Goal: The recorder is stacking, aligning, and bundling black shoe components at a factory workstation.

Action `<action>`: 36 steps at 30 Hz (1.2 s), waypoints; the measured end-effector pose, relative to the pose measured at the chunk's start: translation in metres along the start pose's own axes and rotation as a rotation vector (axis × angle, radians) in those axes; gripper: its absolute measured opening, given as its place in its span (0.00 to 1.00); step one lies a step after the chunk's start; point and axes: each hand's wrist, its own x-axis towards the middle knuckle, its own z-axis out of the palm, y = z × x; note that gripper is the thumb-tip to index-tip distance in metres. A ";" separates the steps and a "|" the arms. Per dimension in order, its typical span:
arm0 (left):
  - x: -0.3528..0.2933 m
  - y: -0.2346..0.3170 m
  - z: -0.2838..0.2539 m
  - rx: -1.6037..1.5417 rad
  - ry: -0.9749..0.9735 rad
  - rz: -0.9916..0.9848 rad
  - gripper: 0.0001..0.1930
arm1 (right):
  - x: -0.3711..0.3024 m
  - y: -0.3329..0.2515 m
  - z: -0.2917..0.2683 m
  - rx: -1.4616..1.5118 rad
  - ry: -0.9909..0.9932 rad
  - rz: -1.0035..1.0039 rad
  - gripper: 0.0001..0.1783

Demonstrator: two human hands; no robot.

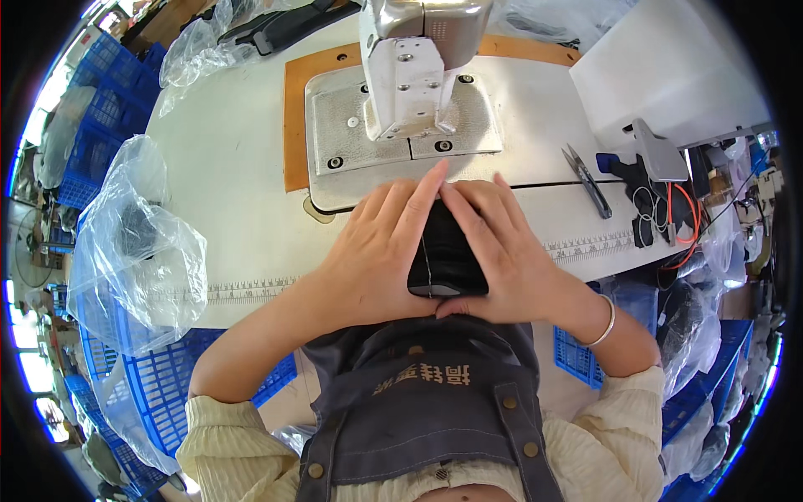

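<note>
Close to my body, at the front edge of the sewing table (234,234), a smooth black piece (456,251) is held between my two hands. A thin light line, like a thread or seam, runs down its left part. My left hand (364,251) wraps its left side, fingers pointing away from me. Around the right side curves my right hand (514,259); the thumbs come near each other at the piece's near edge. My palms hide much of it, so its exact kind does not show. Just beyond my fingertips stands the sewing machine (414,84) on a metal plate (368,125).
Thread snips (590,184) lie at the right, near a grey device (657,151) with orange and white cords. Clear plastic bags (138,251) hang over the table's left edge. Blue crates (167,385) flank me below, and a white box-like panel (661,67) rises at the far right.
</note>
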 end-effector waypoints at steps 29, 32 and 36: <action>0.002 0.002 0.005 0.029 0.044 0.038 0.52 | -0.006 0.018 0.007 0.297 0.151 0.052 0.63; 0.000 -0.001 0.007 0.030 0.088 0.051 0.47 | -0.003 0.019 0.009 0.316 0.172 0.029 0.60; -0.004 -0.002 0.006 -0.003 0.138 0.072 0.44 | 0.002 0.004 -0.009 0.313 0.138 0.056 0.62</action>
